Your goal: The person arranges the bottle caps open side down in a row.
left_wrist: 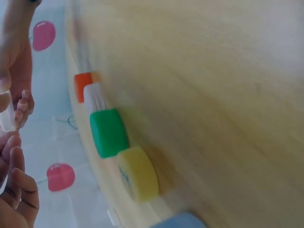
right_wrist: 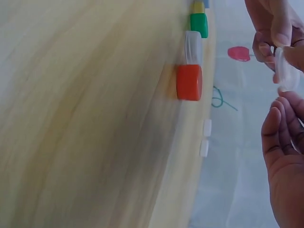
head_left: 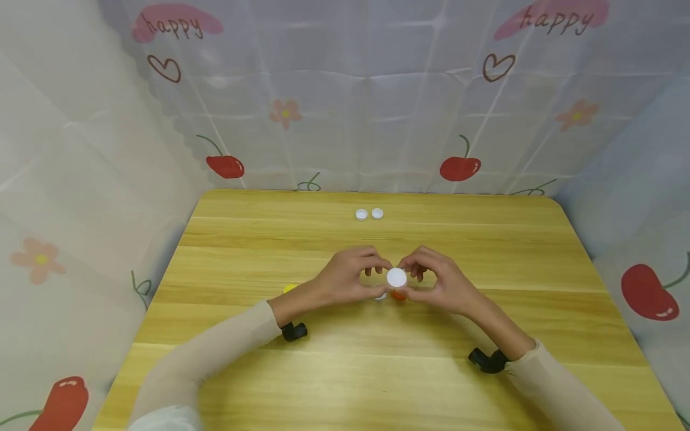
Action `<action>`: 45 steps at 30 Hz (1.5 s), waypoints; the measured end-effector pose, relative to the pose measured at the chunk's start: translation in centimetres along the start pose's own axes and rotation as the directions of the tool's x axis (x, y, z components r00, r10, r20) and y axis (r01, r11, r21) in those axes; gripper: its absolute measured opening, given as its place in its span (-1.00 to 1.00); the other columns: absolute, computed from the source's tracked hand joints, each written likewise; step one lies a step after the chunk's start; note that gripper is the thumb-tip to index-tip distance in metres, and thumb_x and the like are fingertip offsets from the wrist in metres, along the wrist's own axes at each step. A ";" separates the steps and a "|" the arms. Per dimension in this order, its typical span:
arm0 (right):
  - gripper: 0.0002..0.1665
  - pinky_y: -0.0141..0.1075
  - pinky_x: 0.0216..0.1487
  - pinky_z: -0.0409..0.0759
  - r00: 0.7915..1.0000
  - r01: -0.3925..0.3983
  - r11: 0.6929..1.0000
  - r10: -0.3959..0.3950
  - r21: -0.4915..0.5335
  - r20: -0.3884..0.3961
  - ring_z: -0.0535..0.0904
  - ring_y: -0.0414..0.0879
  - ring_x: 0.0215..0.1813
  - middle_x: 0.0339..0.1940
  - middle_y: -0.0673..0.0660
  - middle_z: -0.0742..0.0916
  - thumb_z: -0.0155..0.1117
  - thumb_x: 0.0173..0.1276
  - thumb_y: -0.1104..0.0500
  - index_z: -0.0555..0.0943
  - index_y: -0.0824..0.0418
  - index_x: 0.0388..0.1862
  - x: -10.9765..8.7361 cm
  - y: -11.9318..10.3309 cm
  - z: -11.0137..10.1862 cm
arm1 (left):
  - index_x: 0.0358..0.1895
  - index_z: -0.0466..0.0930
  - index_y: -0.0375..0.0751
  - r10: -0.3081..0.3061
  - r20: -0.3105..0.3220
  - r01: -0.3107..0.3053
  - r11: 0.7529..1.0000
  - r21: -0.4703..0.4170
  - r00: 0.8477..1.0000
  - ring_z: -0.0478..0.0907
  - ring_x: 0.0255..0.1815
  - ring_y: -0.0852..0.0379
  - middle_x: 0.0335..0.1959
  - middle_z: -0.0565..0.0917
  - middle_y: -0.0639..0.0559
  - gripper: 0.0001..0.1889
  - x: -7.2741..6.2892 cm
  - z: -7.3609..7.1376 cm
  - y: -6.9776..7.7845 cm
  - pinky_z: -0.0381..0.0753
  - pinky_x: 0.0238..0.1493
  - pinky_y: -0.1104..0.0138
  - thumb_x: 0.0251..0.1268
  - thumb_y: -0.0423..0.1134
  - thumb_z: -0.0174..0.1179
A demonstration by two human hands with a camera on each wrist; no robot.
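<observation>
Raised above the table, a small round white plastic piece [head_left: 396,277] with a translucent rim is held between both hands. My left hand [head_left: 347,276] pinches its left edge with thumb and fingers. On its right edge the right hand [head_left: 443,281] pinches it the same way. Below the hands stand a red round lidded piece [right_wrist: 189,82] and a white translucent one [right_wrist: 193,47]. A green one [left_wrist: 109,133] and a yellow one [left_wrist: 137,174] with small print continue the row leftward. The hands and left forearm hide most of this row in the head view.
Two small white caps [head_left: 361,214] lie side by side near the table's back edge. Part of a blue thing [left_wrist: 180,221] shows beyond the yellow piece. A patterned curtain [head_left: 366,120] stands behind the wooden table [head_left: 345,371] and along both sides.
</observation>
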State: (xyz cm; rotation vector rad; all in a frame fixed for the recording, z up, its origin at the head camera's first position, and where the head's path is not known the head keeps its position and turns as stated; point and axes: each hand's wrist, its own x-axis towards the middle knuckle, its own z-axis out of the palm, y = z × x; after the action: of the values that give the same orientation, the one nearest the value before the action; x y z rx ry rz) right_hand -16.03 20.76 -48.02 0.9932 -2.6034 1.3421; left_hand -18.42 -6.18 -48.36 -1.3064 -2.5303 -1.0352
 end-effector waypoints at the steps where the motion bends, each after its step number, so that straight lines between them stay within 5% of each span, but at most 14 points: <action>1: -0.54 -0.34 -0.16 0.65 1.000 -0.005 1.000 0.006 -0.026 0.017 0.60 -0.17 -0.21 -0.20 -0.04 0.73 0.73 0.17 0.19 0.72 -0.05 0.01 -0.2 0.0 -0.2 | 0.06 0.82 0.04 0.008 0.019 -0.009 1.000 0.027 1.000 0.58 -0.29 0.25 -0.21 0.71 0.21 -0.68 0.2 0.2 0.1 0.48 -0.27 0.52 0.29 -0.03 0.53; 5: -0.56 -0.36 -0.20 0.62 0.992 -0.058 0.990 0.072 -0.127 0.103 0.57 -0.20 -0.25 -0.27 -0.04 0.70 0.72 0.17 0.14 0.70 -0.02 -0.02 -1.0 0.0 -1.2 | 0.08 0.81 0.05 -0.015 0.112 0.001 0.992 0.123 0.994 0.55 -0.31 0.31 -0.19 0.70 0.20 -0.66 1.1 1.6 1.0 0.48 -0.29 0.52 0.35 0.06 0.49; 12: -0.56 -0.38 -0.16 0.60 0.959 -0.133 0.956 0.191 -0.262 0.210 0.56 -0.22 -0.22 -0.25 -0.11 0.70 0.70 0.15 0.13 0.70 0.02 -0.02 -2.1 1.5 -1.8 | 0.05 0.82 0.04 -0.132 0.258 0.067 0.968 0.243 0.957 0.48 -0.34 0.32 -0.22 0.65 0.21 -0.66 3.0 4.3 2.1 0.44 -0.38 0.52 0.43 0.15 0.40; 22: -0.64 -0.37 -0.12 0.57 0.936 -0.149 0.943 0.231 -0.297 0.266 0.54 -0.24 -0.20 -0.20 -0.14 0.70 0.63 0.33 0.05 0.68 -0.01 0.02 -2.8 3.3 -1.8 | -0.17 0.80 0.07 -0.219 0.302 0.118 0.940 0.320 0.928 0.51 -0.38 0.27 -0.32 0.61 0.20 -0.79 4.5 6.7 2.3 0.46 -0.47 0.42 0.42 0.08 0.40; 29: -0.67 -0.39 -0.17 0.55 0.933 -0.163 0.953 0.234 -0.257 0.274 0.55 -0.17 -0.23 -0.23 -0.07 0.69 0.59 0.38 0.07 0.67 -0.02 0.03 -3.3 3.9 -2.0 | -0.14 0.80 0.07 -0.213 0.303 0.099 0.932 0.350 0.929 0.48 -0.37 0.28 -0.32 0.58 0.22 -0.78 4.8 7.2 2.4 0.43 -0.48 0.43 0.41 0.09 0.41; 37: -0.48 -0.36 -0.17 0.55 0.901 -0.225 0.947 0.291 -0.228 0.322 0.55 -0.14 -0.21 -0.19 0.01 0.67 0.62 0.35 0.01 0.63 0.11 0.19 -2.2 3.7 -3.0 | 0.16 0.81 0.02 -0.278 0.276 0.205 0.942 0.265 0.920 0.58 -0.29 0.29 -0.17 0.66 0.20 -0.50 4.6 4.6 1.6 0.49 -0.44 0.46 0.35 0.25 0.43; 42: -0.51 -0.32 -0.15 0.58 0.927 -0.196 0.950 0.260 -0.241 0.269 0.59 -0.11 -0.22 -0.20 0.06 0.72 0.58 0.39 0.01 0.67 0.20 0.17 0.6 3.9 -2.9 | 0.16 0.82 -0.02 -0.332 0.170 0.290 0.929 0.231 0.928 0.60 -0.31 0.28 -0.22 0.67 0.17 -0.51 4.2 1.6 -1.0 0.54 -0.39 0.44 0.41 0.24 0.40; 45: -0.58 -0.27 -0.16 0.60 0.950 -0.180 0.953 0.232 -0.242 0.208 0.60 -0.09 -0.23 -0.21 0.10 0.73 0.55 0.42 0.06 0.70 0.23 0.13 3.3 4.6 -2.3 | 0.09 0.83 -0.03 -0.397 0.097 0.374 0.907 0.195 0.913 0.56 -0.33 0.22 -0.25 0.63 0.15 -0.62 4.1 -0.1 -3.6 0.54 -0.35 0.37 0.46 0.14 0.40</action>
State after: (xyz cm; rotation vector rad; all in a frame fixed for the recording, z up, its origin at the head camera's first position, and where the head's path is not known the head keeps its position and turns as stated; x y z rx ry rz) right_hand -21.74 22.65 -48.84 0.9146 -3.0265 0.9887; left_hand -23.74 -4.84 -48.57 -0.8743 -2.9851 -0.7765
